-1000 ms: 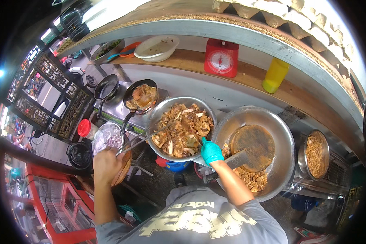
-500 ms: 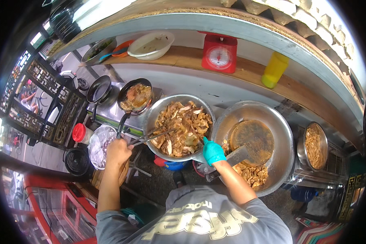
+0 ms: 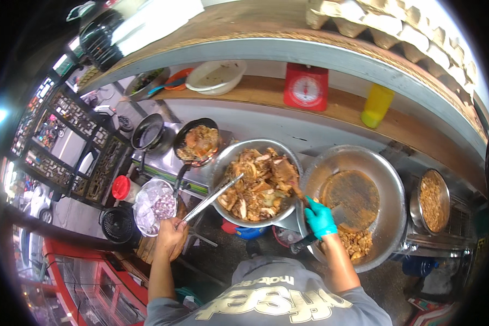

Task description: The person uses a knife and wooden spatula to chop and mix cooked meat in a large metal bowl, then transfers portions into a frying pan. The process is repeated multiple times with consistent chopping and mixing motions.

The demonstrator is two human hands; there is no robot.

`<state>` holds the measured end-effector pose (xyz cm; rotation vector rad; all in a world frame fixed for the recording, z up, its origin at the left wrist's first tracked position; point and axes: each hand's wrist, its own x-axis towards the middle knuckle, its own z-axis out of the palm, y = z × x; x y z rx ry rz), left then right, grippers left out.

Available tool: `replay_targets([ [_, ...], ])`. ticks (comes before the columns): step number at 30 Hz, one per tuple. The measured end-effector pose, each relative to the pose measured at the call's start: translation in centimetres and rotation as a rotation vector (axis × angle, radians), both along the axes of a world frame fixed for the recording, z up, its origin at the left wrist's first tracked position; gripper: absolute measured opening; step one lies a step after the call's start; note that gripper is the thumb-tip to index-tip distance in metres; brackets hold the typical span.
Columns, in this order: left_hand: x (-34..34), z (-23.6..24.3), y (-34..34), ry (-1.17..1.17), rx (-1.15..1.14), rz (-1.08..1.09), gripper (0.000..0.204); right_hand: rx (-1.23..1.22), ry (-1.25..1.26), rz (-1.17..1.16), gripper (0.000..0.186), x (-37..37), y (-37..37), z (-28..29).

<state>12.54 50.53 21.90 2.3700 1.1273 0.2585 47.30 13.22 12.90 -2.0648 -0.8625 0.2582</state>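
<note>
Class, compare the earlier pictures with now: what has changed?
The left hand drew back toward the body, its tongs' arms now appearing together. The gloved right hand shifted right relative to the food bowl. The red scale and yellow container stayed put.

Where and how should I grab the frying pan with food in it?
Probably best by its long black handle, from the near side: the frying pan sits open side up, and the handle juts back toward the person's left hand, clear of the food.
</note>
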Motion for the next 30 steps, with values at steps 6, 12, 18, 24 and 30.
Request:
replay_targets([
  [6, 2.2, 4.4, 3.2, -0.04, 0.371, 0.115, 0.029, -0.041, 0.299, -0.165, 0.044, 0.2, -2.1, -1.1],
  [12, 9.5, 6.0, 11.5, 0.171, 0.328, 0.342, 0.029, -0.011, 0.329, -0.122, 0.045, -1.8, 0.0, -0.8],
  [18, 14.8, 6.2, 14.3, 0.388, 0.32, 0.365, 0.029, 0.005, 0.239, -0.118, 0.046, -4.0, -0.2, 0.7],
  [24, 16.4, 5.9, 13.8, 0.49, 0.373, 0.256, 0.037, -0.064, -0.033, -0.093, 0.045, -4.6, -0.2, 3.1],
  [30, 13.0, 6.6, 15.8, 0.442, 0.227, 0.144, 0.033, -0.3, -0.415, 0.09, 0.056, -1.1, 8.6, 8.8],
])
